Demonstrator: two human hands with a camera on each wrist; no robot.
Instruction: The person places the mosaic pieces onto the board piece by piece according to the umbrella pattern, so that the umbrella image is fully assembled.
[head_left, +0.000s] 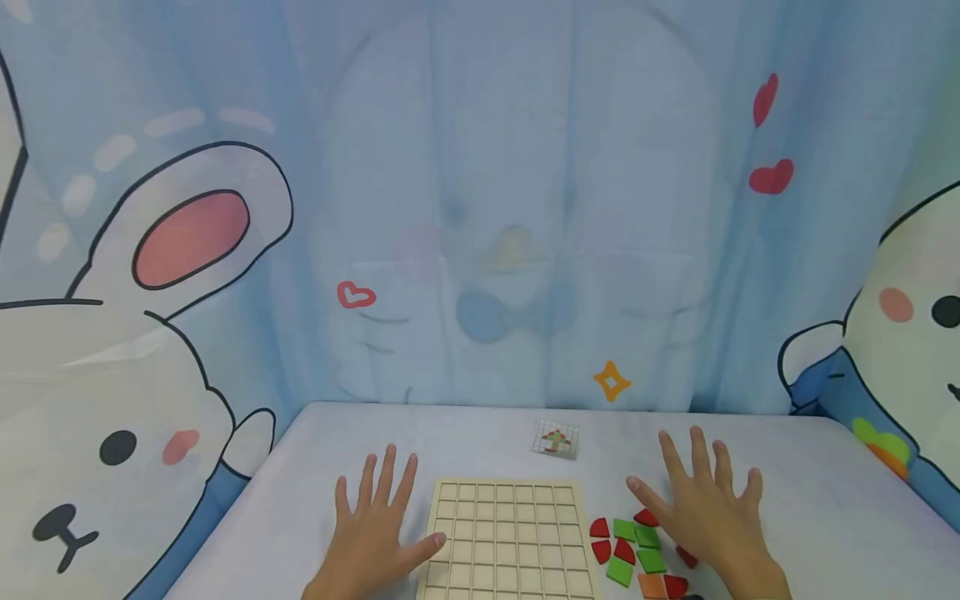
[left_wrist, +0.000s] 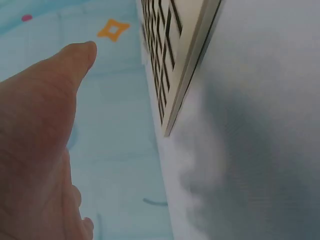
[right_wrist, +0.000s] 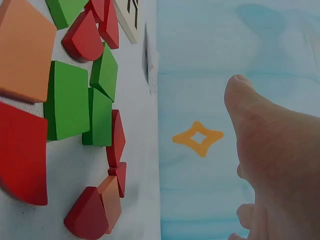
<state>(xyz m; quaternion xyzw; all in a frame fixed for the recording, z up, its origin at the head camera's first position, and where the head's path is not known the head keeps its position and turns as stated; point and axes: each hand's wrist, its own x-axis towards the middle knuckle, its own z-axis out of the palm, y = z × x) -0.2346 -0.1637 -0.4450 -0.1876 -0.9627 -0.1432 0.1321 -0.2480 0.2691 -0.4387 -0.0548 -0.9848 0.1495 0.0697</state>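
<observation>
My left hand [head_left: 372,533] is spread over the white table, its thumb tip overlapping the left edge of a pale wooden grid board [head_left: 511,533]. Nothing is in it. In the left wrist view the thumb [left_wrist: 60,70] stands apart from the board's corner [left_wrist: 170,120]. My right hand [head_left: 705,517], also spread and holding nothing, hovers beside a loose group of flat blocks. Among these are green squares [right_wrist: 67,100], red quarter-round pieces [right_wrist: 85,37] and orange squares [right_wrist: 25,50]. The hand hides part of the group in the head view.
Behind the board lies a small card [head_left: 556,439] printed with a coloured pattern on a grid. A blue curtain [head_left: 510,167] with cartoon animals hangs at the table's [head_left: 450,433] back edge and along both sides.
</observation>
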